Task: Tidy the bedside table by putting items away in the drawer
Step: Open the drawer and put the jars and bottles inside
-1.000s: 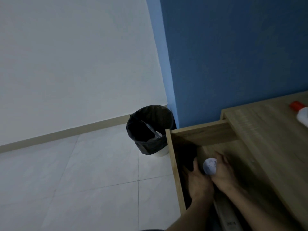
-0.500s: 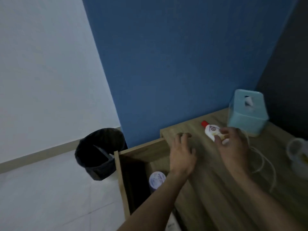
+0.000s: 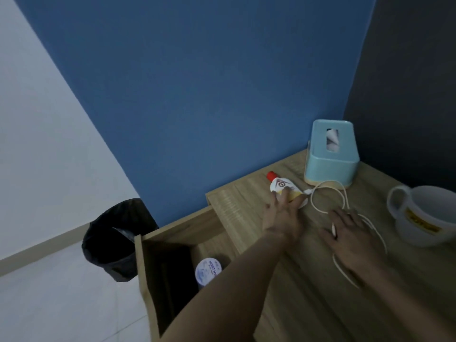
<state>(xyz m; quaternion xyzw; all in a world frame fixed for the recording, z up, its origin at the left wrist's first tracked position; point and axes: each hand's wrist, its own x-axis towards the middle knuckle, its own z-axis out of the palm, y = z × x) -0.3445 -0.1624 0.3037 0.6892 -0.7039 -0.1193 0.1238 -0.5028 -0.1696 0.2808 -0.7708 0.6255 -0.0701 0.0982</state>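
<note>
A small white bottle (image 3: 281, 185) with a red cap lies on the wooden bedside table top (image 3: 246, 206), near the blue wall. My left hand (image 3: 282, 214) reaches over its lower end, with fingers closing around it. My right hand (image 3: 350, 233) lies flat with spread fingers on a looped white cable (image 3: 318, 206) to the right of the bottle. The drawer (image 3: 145, 267) stands pulled out at the lower left, and a round white jar (image 3: 208, 270) sits inside it, partly hidden by my left forearm.
A light blue tissue box (image 3: 330, 164) stands at the back of the table against the wall. A white mug (image 3: 424, 213) with a yellow label sits at the right. A black-lined waste bin (image 3: 116, 238) stands on the tiled floor left of the drawer.
Both hands left the jar in the drawer and came up to the table top. My right hand moved off the bottle onto the cable, and my left hand reached the bottle.
</note>
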